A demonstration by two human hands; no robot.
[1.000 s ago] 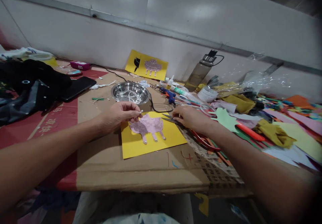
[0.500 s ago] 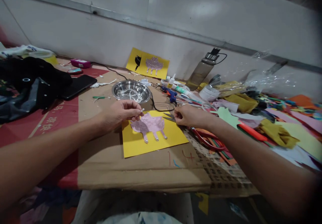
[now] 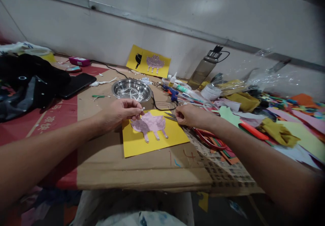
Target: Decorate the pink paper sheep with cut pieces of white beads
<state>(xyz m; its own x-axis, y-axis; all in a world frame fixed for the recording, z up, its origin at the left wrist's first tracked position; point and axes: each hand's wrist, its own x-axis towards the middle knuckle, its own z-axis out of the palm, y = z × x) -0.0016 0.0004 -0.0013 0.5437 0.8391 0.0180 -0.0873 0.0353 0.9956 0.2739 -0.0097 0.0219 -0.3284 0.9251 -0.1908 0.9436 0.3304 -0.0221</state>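
Observation:
My left hand [image 3: 128, 110] pinches a short piece of pearl beads [image 3: 143, 109] between thumb and fingertips, above the upper left of a yellow card [image 3: 137, 148]. On the card is a pink cut-out shape [image 3: 149, 122] with three legs, each tipped with a pearl bead. My right hand [image 3: 185, 114] is closed around the middle of a pair of scissors [image 3: 210, 140]. Their blade tips point left over the card's right edge, and the red handles lie toward me under the wrist. Behind my left hand stands a steel bowl [image 3: 115, 92] with strands of beads in it.
A finished-looking yellow card [image 3: 165, 63] leans at the wall. Beyond my right hand lie a blue glue gun [image 3: 173, 94] and a grey bottle [image 3: 203, 70]. Coloured paper and felt scraps [image 3: 281, 132] crowd the right; a black phone [image 3: 77, 84] lies left.
The view has shifted slightly, so everything sits a little higher and farther left. Both hands keep their hold and stay nearly in place over the card.

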